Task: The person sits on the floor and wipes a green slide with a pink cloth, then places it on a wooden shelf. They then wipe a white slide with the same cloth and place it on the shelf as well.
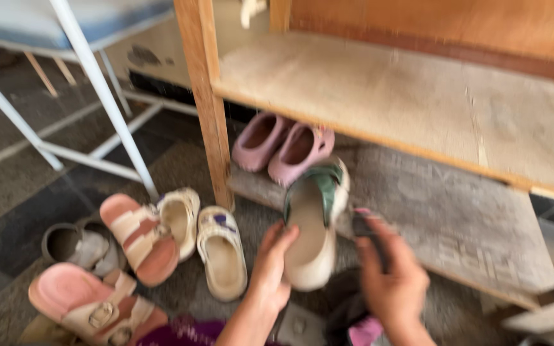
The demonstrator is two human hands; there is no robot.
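Your left hand cups the cream sandal with the green strap, fingers curled on its heel edge, long axis pointing away toward the lower shelf, while your right hand pinches a dark, blurred object just beside it.

A single view, from a camera worn on the person's head. It looks steeply down and forward, tilted slightly so the floor slants across the frame. The view sits close: both forearms enter from the bottom edge, the left hand and right hand filling the lower middle. The camera faces a wooden shoe rack, whose upper shelf runs from top centre to the right edge, with its front post just left of centre. The picture is blurred. No second view shares the scene.
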